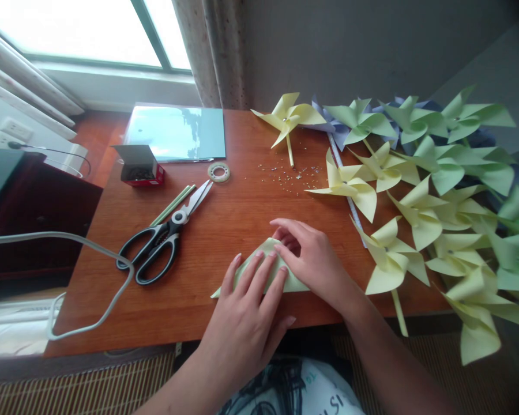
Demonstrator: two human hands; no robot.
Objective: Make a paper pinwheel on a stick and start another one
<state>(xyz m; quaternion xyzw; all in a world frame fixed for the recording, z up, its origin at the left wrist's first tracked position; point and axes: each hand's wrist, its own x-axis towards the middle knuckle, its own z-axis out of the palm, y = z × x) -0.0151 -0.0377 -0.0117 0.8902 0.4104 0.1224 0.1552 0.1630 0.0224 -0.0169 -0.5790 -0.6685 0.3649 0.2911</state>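
Observation:
A pale yellow sheet of paper, folded into a triangle, lies near the front edge of the wooden table. My left hand rests flat on it with the fingers stretched out. My right hand presses its bent fingertips onto the top corner of the triangle. Both hands cover most of the paper; only its left tip and lower right edge show.
Black-handled scissors and green sticks lie to the left, with a small red box, a tape roll and a glossy sheet behind. Many yellow, green and blue paper pinwheels fill the right side. A white cable loops at left.

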